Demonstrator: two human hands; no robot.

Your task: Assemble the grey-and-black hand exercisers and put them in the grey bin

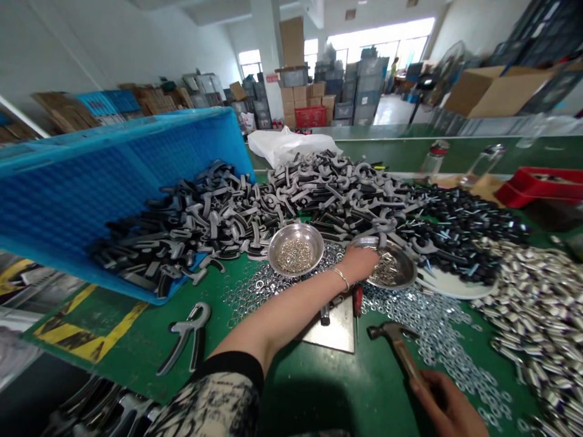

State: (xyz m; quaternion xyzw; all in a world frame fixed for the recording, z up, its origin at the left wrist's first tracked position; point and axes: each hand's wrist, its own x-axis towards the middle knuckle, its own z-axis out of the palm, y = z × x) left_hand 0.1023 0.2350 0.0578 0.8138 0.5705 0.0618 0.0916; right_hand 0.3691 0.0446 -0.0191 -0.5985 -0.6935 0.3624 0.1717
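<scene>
My left hand reaches into the right metal bowl, over a heap of small metal pins. Its fingertips are hidden behind the back of the hand. In my right hand is a claw hammer, gripped by its wooden handle, its head pointing away to the left. Below my left wrist lies a flat metal plate with a dark cylindrical piece on it, partly covered by the forearm. Beside the plate rests a red-handled screwdriver. Another metal bowl holds small metal parts.
A tipped blue crate spills grey-and-black tool handles across the back. One two-handled hooked tool lies at left. Loose washers, black-headed bolts and shiny metal cylinders cover the right. A red tray stands behind.
</scene>
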